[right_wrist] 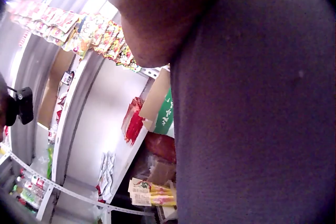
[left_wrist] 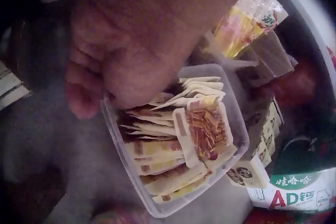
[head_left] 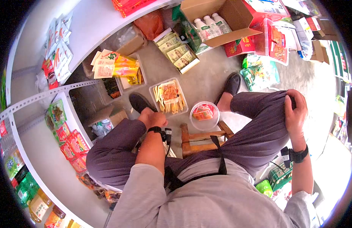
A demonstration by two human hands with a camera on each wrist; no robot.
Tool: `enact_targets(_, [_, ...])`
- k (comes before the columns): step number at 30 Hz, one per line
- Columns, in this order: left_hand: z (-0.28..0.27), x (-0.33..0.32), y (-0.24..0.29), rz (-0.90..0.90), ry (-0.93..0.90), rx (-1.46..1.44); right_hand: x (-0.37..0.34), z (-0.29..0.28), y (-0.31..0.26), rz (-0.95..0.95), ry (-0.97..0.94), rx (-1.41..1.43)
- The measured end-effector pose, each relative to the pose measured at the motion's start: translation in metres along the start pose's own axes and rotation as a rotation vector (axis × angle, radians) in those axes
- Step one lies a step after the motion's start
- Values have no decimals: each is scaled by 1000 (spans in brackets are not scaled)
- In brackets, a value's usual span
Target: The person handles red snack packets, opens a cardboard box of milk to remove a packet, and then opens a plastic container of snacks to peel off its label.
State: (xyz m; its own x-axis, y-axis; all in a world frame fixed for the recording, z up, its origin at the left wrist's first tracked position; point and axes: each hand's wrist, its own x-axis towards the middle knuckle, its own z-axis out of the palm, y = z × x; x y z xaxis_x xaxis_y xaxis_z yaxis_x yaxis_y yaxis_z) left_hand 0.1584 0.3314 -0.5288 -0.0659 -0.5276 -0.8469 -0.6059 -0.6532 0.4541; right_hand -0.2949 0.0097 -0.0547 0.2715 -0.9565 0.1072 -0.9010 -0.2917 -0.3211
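Note:
My left hand [head_left: 156, 118] hangs low between the legs, close to the near-left corner of a clear plastic box [head_left: 183, 93]. Upright rows of flat snack packets [left_wrist: 157, 155] fill that box, and one packet with a shredded orange-brown picture [left_wrist: 207, 129] lies on top. In the left wrist view the hand overlaps the box's corner, its fingers loosely curled with nothing showing in them. My right hand [head_left: 296, 114] rests on the right knee, fingers spread over the trouser cloth. A round clear tub [head_left: 216, 123] with red packets [head_left: 203, 112] stands right of the box.
Beyond the box sit a tray of yellow packets [head_left: 137, 81], a carton of green packets [head_left: 175, 50] and an open carton with white bottles [head_left: 212, 26]. A wooden stool [head_left: 186, 140] stands near the legs. Stocked shelving [head_left: 50, 107] lines the left; a green bag [head_left: 260, 74] lies at right.

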Motion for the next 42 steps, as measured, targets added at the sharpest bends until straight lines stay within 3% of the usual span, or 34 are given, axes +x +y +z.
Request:
enact_targets(1, [-9,-7,5,-82,-24,-178,0,-1,-1,2,-6,-9])
enact_targets(4, [-32,-25,32,-174,-127,-362,0,-1,-5,0,-15,-27])
enact_targets(7, [-25,-23,58,-111,42,462,-1,1,-6,-2,-9,-36])
enact_targets(10, [-24,-7,46,147,79,633,0,1,-6,-10,4,-50])
enact_targets(11, [30,70,-24,138,171,704,0,2,-6,-17,11,-56])
enact_targets(12, [20,52,-4,-34,88,252,0,3,-5,-23,18,-62])
enact_targets(13, [7,30,22,-222,117,-410,0,3,-5,-31,8,-59])
enact_targets(14, [-7,4,51,-400,234,-850,2,2,-5,-40,-1,-56])
enact_targets(16, [-18,17,8,-136,95,-707,4,1,-8,-59,-8,-48])
enact_targets(17, [-39,-3,-4,181,6,-610,5,1,-11,-67,-6,-43])
enact_targets(19, [-56,-25,-8,537,-8,-448,5,0,-15,-80,-1,-36])
enact_targets(20, [-57,-31,-8,580,69,-400,5,1,-17,-87,1,-35])
enact_targets(22, [-57,-37,-6,513,62,-734,6,2,-22,-102,-12,-52])
enact_targets(23, [-53,-31,-10,394,-30,-1110,5,2,-24,-108,-27,-70])
enact_targets(25, [-43,-23,-20,281,25,-1178,2,-3,-36,-126,-37,-99])
enact_targets(28, [-87,-119,112,-191,472,-614,-10,-18,-72,-214,-2,-113])
enact_targets(31, [-93,-127,112,-166,600,-248,-30,-36,-85,-422,48,-69])
enact_targets(34, [-93,-77,50,-17,715,391,-28,-32,-58,-398,-68,61])
enact_targets(35, [-108,-98,70,-207,678,85,-24,-28,-49,-320,-130,105])
enact_targets(38, [-136,-68,21,-226,750,56,-7,-17,-26,-52,-212,127])
enact_targets(39, [-148,-65,11,-242,762,33,-6,-15,-24,-115,-178,53])
enact_targets(42, [-195,-110,58,-341,879,-89,-1,-5,-17,-104,-88,134])
